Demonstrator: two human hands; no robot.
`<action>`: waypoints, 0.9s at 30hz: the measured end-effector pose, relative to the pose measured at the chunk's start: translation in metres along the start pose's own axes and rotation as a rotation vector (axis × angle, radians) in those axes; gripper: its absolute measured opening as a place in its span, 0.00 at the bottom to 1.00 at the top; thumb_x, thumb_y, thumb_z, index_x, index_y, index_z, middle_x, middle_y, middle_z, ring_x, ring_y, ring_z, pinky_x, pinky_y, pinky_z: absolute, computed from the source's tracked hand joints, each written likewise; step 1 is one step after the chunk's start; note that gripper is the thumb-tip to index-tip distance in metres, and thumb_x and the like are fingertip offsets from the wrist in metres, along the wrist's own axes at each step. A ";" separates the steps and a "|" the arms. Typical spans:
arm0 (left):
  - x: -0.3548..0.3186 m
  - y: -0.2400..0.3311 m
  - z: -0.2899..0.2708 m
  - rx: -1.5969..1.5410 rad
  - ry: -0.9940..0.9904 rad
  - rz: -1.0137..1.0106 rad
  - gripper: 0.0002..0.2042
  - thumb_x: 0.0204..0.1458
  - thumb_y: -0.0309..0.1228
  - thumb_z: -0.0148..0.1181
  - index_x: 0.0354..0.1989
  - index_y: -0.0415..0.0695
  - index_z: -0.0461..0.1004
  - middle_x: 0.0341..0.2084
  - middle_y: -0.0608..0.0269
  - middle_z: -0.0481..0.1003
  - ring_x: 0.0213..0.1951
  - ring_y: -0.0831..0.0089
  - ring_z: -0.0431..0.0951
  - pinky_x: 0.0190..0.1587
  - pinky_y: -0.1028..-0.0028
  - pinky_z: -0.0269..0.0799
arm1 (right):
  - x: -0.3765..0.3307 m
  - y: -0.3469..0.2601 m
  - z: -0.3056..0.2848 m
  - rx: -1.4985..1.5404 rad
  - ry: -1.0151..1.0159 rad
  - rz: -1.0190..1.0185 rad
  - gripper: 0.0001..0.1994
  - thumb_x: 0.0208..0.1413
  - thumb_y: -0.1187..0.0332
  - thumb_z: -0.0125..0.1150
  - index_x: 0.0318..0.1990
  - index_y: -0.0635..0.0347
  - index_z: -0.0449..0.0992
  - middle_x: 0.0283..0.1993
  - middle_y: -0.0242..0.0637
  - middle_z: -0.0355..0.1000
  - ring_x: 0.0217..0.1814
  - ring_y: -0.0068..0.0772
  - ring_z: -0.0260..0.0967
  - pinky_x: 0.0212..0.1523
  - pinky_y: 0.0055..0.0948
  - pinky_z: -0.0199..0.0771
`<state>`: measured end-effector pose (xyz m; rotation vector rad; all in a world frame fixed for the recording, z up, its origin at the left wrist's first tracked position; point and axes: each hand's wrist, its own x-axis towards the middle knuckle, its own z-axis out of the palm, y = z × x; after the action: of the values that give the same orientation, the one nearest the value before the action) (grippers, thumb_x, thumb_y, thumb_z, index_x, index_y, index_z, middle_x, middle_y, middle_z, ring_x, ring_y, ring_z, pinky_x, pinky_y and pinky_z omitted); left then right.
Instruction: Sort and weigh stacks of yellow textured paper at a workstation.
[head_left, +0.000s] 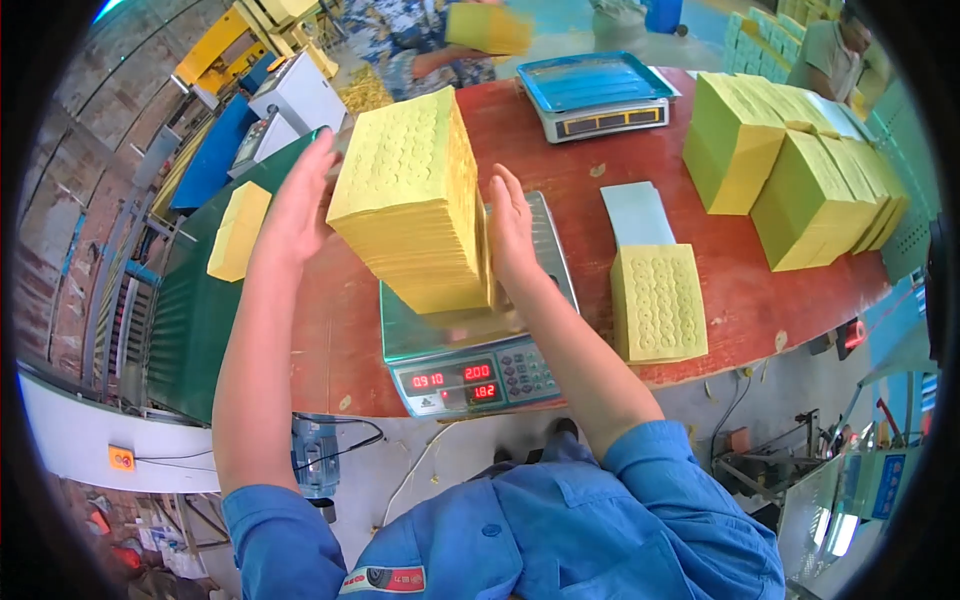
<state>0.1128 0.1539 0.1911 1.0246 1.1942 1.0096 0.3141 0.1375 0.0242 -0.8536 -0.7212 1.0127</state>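
A tall stack of yellow embossed paper (405, 195) stands on the metal pan of a digital scale (470, 380), whose red display is lit. On its left side my left hand (303, 195) is upright, fingers stretched out and palm toward the stack. Along the right side my right hand (512, 228) is likewise open, its fingers straight and pointing away from me. Both palms are very close to the paper; whether they touch it I cannot tell. The stack's lower part covers much of the pan.
A shorter yellow paper stack (658, 305) and light blue sheets (637, 213) lie to the right. Larger stacks (735, 145) fill the far right. A second scale with a blue tray (590, 82) stands at the back. Another yellow block (240, 232) sits on the green surface (190, 310) at left. A person's hand (455, 58) holds yellow paper beyond the table.
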 end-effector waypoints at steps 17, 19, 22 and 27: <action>-0.073 -0.030 -0.012 0.075 -0.340 -0.221 0.23 0.61 0.43 0.52 0.59 0.41 0.69 0.50 0.58 0.76 0.49 0.70 0.78 0.52 0.70 0.72 | -0.090 0.008 -0.008 -0.403 0.037 -0.147 0.19 0.69 0.58 0.39 0.57 0.59 0.71 0.49 0.49 0.70 0.56 0.48 0.66 0.58 0.36 0.63; -0.070 -0.034 -0.015 0.077 -0.408 -0.227 0.24 0.61 0.44 0.52 0.59 0.40 0.68 0.50 0.58 0.76 0.49 0.70 0.77 0.53 0.70 0.72 | -0.100 0.000 -0.010 -0.396 0.069 -0.166 0.19 0.68 0.59 0.41 0.57 0.59 0.70 0.51 0.48 0.70 0.57 0.47 0.66 0.59 0.36 0.62; -0.060 -0.036 -0.014 0.143 -0.481 -0.221 0.25 0.61 0.45 0.51 0.61 0.40 0.66 0.50 0.57 0.75 0.50 0.69 0.77 0.54 0.69 0.72 | -0.125 -0.005 -0.021 -0.409 0.118 -0.250 0.18 0.66 0.61 0.46 0.57 0.59 0.69 0.54 0.47 0.68 0.59 0.45 0.65 0.61 0.37 0.62; -0.052 -0.036 -0.018 0.119 -0.519 -0.217 0.26 0.62 0.46 0.49 0.61 0.40 0.65 0.51 0.58 0.75 0.49 0.69 0.77 0.53 0.68 0.72 | -0.209 -0.011 -0.062 -0.386 0.070 -0.075 0.18 0.62 0.65 0.53 0.57 0.63 0.69 0.47 0.41 0.73 0.52 0.35 0.72 0.53 0.34 0.72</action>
<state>0.0923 0.0964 0.1662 1.1357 0.9130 0.4637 0.2941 -0.0745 -0.0218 -1.1803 -0.8970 0.7833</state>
